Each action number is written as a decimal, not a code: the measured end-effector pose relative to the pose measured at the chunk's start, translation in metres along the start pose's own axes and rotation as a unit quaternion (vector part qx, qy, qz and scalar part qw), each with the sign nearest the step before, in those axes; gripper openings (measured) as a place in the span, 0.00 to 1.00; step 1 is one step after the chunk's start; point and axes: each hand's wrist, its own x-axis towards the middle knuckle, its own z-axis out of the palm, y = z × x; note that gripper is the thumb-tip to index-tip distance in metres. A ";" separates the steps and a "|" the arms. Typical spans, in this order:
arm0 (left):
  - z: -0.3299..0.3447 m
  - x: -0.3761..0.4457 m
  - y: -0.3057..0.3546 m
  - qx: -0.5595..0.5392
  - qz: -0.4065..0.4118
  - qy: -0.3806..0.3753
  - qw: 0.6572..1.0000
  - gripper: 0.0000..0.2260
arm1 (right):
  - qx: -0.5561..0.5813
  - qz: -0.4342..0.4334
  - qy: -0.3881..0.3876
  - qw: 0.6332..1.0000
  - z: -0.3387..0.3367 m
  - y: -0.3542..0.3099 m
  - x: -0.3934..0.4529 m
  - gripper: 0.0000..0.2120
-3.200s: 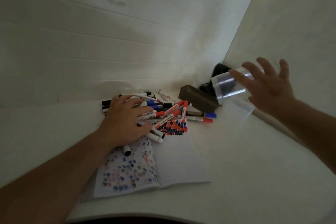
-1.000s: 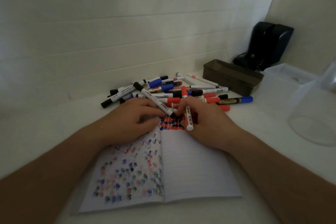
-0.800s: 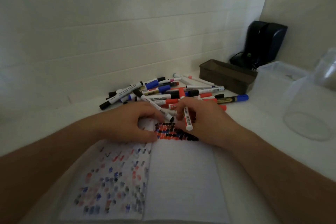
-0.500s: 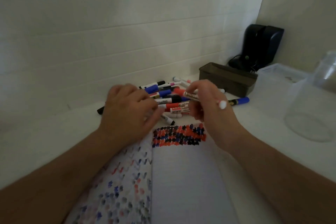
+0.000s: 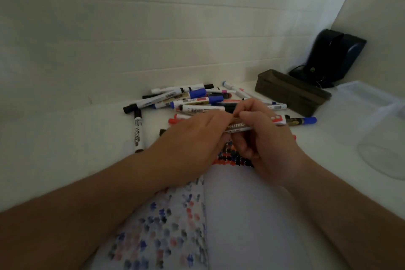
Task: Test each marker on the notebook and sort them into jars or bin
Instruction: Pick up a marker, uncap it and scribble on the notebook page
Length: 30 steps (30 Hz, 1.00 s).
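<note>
- The marker in hand is held above the top of the notebook, just in front of the pile of markers. Its printed barrel shows between the two hands.
- Its long axis runs nearly level, from left to right across the view. One end goes into the left hand, the other end is covered by the right hand.
- The right hand is wrapped around the barrel, thumb on top and fingers curled under it. The left hand pinches the left end with its fingertips. I judge this end is the cap, but it is hidden and I cannot be sure.
- Both hands are on the marker, so neither one is nearer. The coming move, as I judge, is to pull the hands apart along this axis, then to turn the tip down.
- The page lies directly under the hands. The dense block of test marks is just below the right hand, and free paper is lower on the right page.
- A clear jar stands well apart on the right of the surface, nearer to the right hand. A dark tray stands behind the pile.
</note>
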 end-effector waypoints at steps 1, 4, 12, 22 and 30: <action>0.000 -0.001 0.000 -0.014 -0.004 -0.010 1.000 0.17 | -0.002 -0.002 0.000 1.000 0.001 0.001 0.000 0.04; -0.003 -0.001 0.000 -0.010 -0.024 -0.045 0.999 0.15 | 0.000 -0.008 -0.011 1.000 0.001 0.004 0.001 0.04; -0.007 0.000 0.003 -0.061 -0.048 -0.093 0.993 0.10 | 0.037 0.007 -0.014 0.999 -0.001 0.011 0.001 0.05; -0.023 0.004 -0.001 -0.150 -0.158 -0.149 0.965 0.26 | 0.094 0.011 -0.041 0.995 -0.050 -0.032 -0.002 0.07; -0.039 -0.005 -0.001 0.042 -0.096 -0.294 0.950 0.34 | 0.057 0.002 -0.033 0.998 -0.066 -0.039 -0.007 0.10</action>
